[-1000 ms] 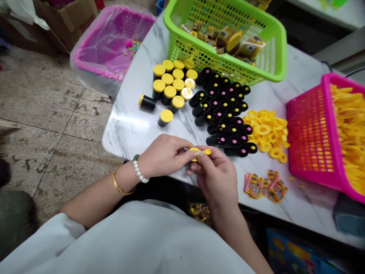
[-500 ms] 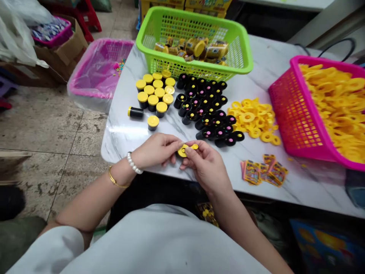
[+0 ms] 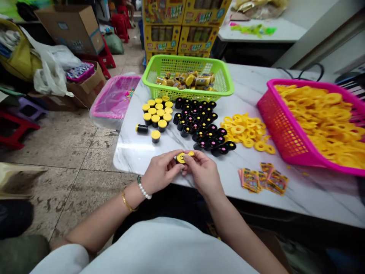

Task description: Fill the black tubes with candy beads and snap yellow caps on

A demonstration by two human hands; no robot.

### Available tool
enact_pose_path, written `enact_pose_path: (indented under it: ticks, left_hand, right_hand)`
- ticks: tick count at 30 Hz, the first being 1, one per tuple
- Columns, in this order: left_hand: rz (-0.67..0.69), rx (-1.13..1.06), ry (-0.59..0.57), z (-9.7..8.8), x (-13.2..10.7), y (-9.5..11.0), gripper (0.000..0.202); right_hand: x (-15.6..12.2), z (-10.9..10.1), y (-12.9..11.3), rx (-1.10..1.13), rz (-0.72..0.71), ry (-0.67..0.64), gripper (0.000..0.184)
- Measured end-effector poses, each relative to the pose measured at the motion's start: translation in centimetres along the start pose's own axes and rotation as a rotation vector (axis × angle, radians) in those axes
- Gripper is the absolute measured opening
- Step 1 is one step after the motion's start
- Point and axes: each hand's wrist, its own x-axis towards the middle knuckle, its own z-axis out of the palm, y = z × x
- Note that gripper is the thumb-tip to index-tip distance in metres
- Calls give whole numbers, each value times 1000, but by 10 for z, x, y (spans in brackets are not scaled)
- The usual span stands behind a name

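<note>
At the table's near edge, both my hands are closed around a yellow plastic flip-top lid with a round hole and a small cap on its right. Dark material shows just under the lid, but my fingers hide most of it. My left hand grips its left side. The thumb of my right hand presses on its top from the right. Just beyond are black cups with pink and yellow bits in their mouths. To their left stand yellow-capped black cups, and one capped cup lies on its side.
A green basket of filled yellow containers stands at the back. Loose yellow lids lie beside a pink basket heaped with more. Printed packets lie at right. A plastic-lined pink tub stands left of the table.
My view has tilted up, bringing stacked yellow boxes and more of the room into sight. My left fingers have closed further around the lid. The cups and baskets keep their places.
</note>
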Motion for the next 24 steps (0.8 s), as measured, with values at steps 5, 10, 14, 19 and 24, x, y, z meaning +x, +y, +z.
enact_pose_path:
  ticks: [5, 10, 14, 19, 24]
  left_hand:
    - [74, 130, 78, 6, -2, -2, 30]
    - [145, 257, 11, 6, 0, 0, 27]
    - [168, 268, -36, 3, 3, -3, 28]
    - [144, 176, -140, 1, 6, -8, 33]
    - [28, 199, -162, 2, 10, -5, 30]
  right_hand:
    - [-15, 2, -3, 142, -17, 122, 35]
    - [-19, -2, -18, 182, 77, 82, 33]
    - [-4, -6, -28, 104, 169, -19, 36]
    - [4, -2, -32, -93, 335, -119, 43]
    - [-3, 4, -23, -160, 259, -72, 42]
